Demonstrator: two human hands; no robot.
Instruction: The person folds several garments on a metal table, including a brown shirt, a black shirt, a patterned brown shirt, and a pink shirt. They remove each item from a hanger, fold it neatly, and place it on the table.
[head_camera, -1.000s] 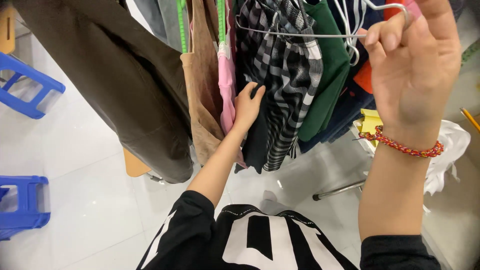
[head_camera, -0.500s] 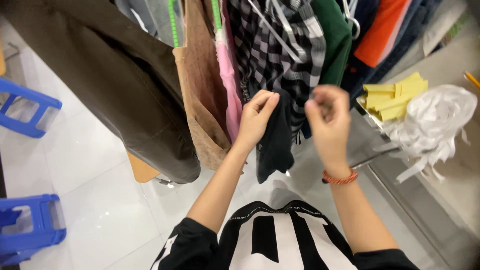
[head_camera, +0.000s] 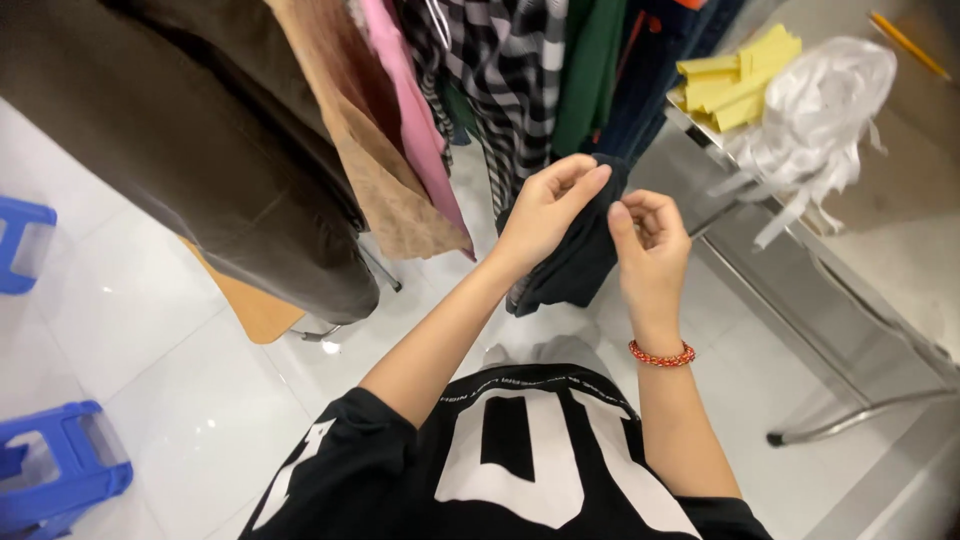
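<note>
Dark navy hanging garment (head_camera: 575, 255) droops from the clothes rail straight ahead of us, its long axis running top to bottom, its lower edge just beyond our wrists. Nearest, our right hand (head_camera: 650, 245), with a red beaded bracelet (head_camera: 660, 354) on the wrist, curls loosely just beside the cloth, thumb and forefinger drawn close; we cannot tell whether they nip any fabric. Our left hand (head_camera: 545, 210) is the one on the garment, its fingers pinching the upper fold. Beyond hang a black-and-white checked shirt (head_camera: 500, 80), a pink garment (head_camera: 410, 110), a tan suede-like piece (head_camera: 360, 150) and a dark brown coat (head_camera: 200, 150). Farther right, a steel table (head_camera: 800, 270) carries yellow paper slips (head_camera: 740, 85) and crumpled white plastic (head_camera: 820, 110).
</note>
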